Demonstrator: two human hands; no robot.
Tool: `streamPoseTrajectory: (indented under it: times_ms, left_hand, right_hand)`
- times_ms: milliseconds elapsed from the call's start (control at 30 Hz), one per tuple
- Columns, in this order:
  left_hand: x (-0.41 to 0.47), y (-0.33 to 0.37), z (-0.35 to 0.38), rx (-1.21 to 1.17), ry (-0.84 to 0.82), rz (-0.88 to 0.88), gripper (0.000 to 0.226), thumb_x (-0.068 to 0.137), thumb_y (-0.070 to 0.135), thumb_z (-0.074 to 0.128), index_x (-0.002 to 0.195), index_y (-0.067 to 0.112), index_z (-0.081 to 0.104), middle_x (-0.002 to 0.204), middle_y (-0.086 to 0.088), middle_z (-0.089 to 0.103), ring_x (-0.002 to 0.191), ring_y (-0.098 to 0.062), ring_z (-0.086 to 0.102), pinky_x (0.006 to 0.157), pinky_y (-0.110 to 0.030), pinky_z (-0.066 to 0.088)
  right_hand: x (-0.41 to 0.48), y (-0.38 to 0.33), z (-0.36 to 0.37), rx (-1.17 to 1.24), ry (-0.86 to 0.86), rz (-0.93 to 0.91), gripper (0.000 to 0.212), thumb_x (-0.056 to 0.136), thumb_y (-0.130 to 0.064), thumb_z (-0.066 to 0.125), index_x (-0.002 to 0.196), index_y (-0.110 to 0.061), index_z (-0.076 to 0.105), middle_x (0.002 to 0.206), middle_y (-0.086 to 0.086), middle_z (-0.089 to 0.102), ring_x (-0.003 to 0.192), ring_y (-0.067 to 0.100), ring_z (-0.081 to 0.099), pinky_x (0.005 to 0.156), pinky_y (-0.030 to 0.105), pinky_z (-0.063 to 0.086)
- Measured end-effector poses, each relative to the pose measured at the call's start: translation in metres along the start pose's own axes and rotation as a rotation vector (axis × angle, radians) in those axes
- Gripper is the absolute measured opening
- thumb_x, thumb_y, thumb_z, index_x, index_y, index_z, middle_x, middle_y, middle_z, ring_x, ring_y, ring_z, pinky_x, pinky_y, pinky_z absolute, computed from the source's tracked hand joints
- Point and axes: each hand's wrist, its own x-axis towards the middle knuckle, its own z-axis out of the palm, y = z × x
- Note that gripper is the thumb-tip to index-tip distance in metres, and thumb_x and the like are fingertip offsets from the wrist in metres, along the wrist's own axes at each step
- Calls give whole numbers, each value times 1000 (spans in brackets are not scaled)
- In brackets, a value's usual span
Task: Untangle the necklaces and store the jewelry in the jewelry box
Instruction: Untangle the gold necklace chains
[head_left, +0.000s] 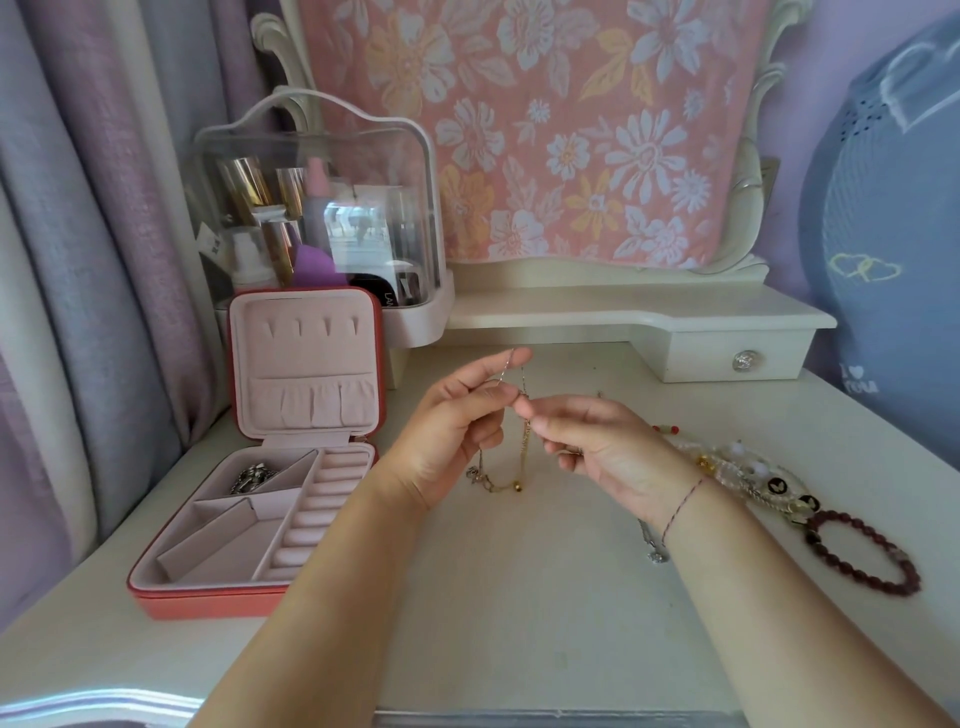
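Over the middle of the white dressing table, my left hand (457, 415) and my right hand (597, 447) both pinch thin tangled necklaces (524, 452), a gold chain and a silver one, that hang in a loop below my fingers. The red jewelry box (208, 597) lies open at the left, its pink lid upright. A silver chain (249, 478) rests in its back left compartment. To the right lie a pile of pearl and bead jewelry (748, 473), a dark red bead bracelet (862, 551) and a silver chain (652, 545) partly hidden by my right wrist.
A clear cosmetics case (317, 208) with bottles stands behind the jewelry box. A raised shelf with a small drawer (737, 358) runs along the back under a cloth-covered mirror. Curtains hang at the left, and a blue fabric object sits at the right.
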Motion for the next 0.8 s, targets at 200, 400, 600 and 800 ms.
streamPoseTrajectory:
  times_ms: [200, 400, 600, 800]
  left_hand:
    - [-1, 1, 0, 23, 1, -2, 36, 94, 1, 48, 124, 16, 61, 75, -1, 66, 57, -18, 18, 51, -20, 26]
    - [1, 2, -3, 25, 82, 34, 37, 93, 3, 50, 125, 17, 61, 76, 1, 67, 53, -12, 24, 54, -25, 21]
    - [2, 3, -4, 2, 167, 52, 36, 94, 3, 50, 125, 19, 61, 76, 1, 67, 52, -11, 29, 50, -18, 28]
    - [2, 3, -4, 5, 179, 56, 36, 95, 4, 50, 125, 20, 60, 81, 1, 70, 62, -10, 47, 63, -21, 41]
  right_hand:
    - [-1, 1, 3, -102, -9, 21, 8, 84, -12, 69, 83, -20, 73, 87, -12, 72, 75, 2, 56, 74, 25, 39]
    - [0, -5, 2, 163, -38, 39, 13, 91, -10, 55, 80, -11, 60, 79, 6, 66, 73, 18, 63, 75, 31, 52]
    - [-2, -11, -3, 310, 25, 93, 12, 72, -24, 63, 74, -15, 56, 67, 1, 54, 51, 9, 48, 47, 20, 41]
    - [0, -10, -5, 363, 30, 71, 13, 75, -23, 62, 80, -11, 63, 64, -2, 52, 50, 8, 44, 47, 17, 38]
